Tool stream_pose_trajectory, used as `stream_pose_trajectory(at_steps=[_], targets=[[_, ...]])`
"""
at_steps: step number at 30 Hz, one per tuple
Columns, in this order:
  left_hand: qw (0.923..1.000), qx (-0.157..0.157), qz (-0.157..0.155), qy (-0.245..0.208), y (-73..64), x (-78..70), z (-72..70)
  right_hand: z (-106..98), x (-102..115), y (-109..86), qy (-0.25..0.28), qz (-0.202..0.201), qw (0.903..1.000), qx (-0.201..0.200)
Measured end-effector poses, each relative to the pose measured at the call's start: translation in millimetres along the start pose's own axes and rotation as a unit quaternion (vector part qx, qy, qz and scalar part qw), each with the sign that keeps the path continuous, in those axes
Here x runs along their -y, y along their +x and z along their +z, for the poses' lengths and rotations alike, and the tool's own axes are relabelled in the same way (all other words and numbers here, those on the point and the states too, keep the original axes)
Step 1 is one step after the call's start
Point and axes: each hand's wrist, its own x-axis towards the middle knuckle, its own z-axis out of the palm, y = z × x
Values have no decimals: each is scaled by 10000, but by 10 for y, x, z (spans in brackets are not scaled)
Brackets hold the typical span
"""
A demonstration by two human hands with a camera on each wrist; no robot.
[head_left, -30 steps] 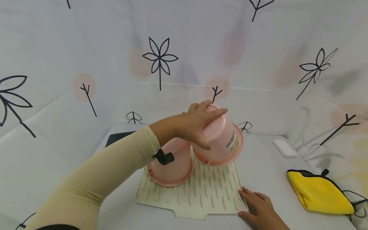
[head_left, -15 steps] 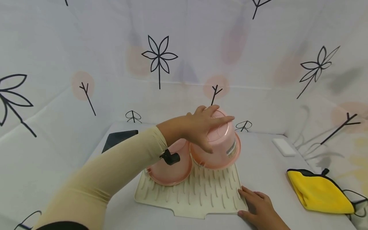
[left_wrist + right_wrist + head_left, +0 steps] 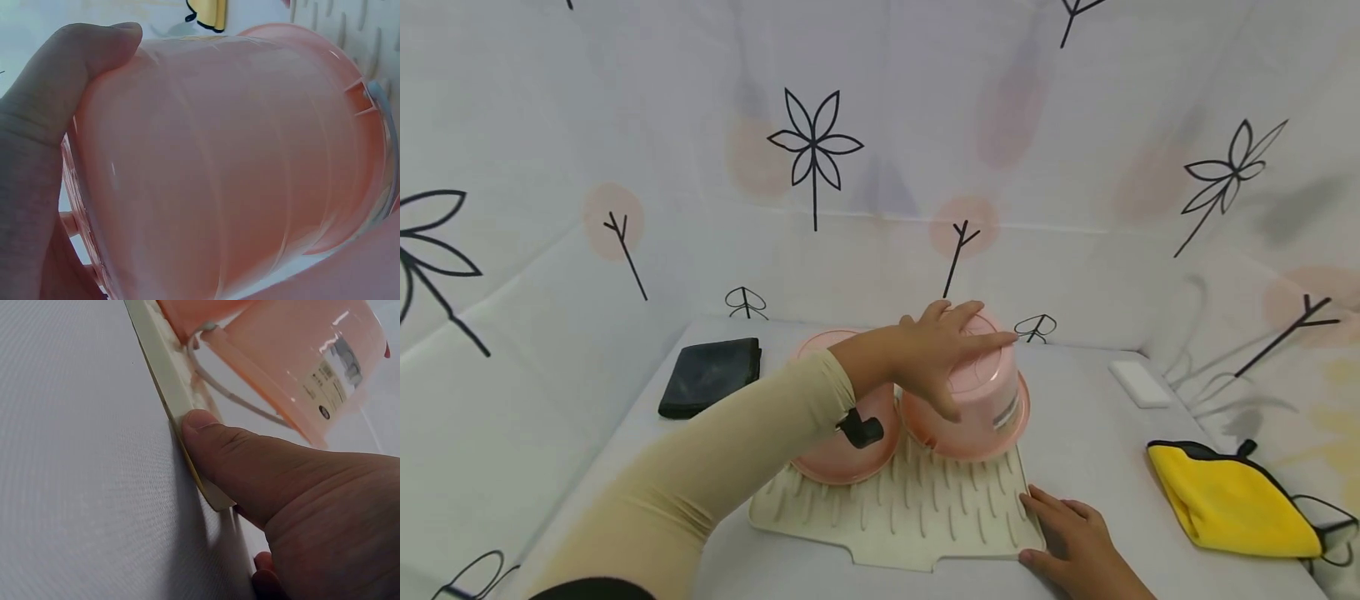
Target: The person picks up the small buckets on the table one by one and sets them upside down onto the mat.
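Note:
My left hand (image 3: 936,350) holds an upside-down pink bucket (image 3: 985,408) by its base, fingers spread over the bottom and thumb on the side. In the right wrist view this bucket (image 3: 300,369) shows a gap under its rim, where its pale handle (image 3: 237,400) hangs. A second upturned pink bucket (image 3: 842,454) stands to its left on a cream ridged drying mat (image 3: 895,525), partly hidden by my left arm. My right hand (image 3: 1078,542) grips the mat's near right corner, thumb (image 3: 219,437) on its edge.
A folded black cloth-like item (image 3: 711,379) lies at the back left of the white table (image 3: 1090,417). To the right are a white block (image 3: 1138,383) and a folded yellow cloth (image 3: 1232,500) with black trim. A patterned white curtain (image 3: 880,275) hangs behind.
My left hand has lowered the pink bucket toward the mat beside the other bucket, and its tilt has lessened. The black item shows more fully. My right hand stays at the mat's corner.

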Motion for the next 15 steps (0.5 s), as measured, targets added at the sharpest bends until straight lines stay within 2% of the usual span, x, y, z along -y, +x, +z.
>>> stream_pose_trajectory(at_steps=[9,15], targets=[[9993,331,162,49,93,-46,162,12,-19,-23,53,-164,9998,-114],[9969,578,353,406,146,-104,189,36,-29,-45,69,-327,9988,-346]])
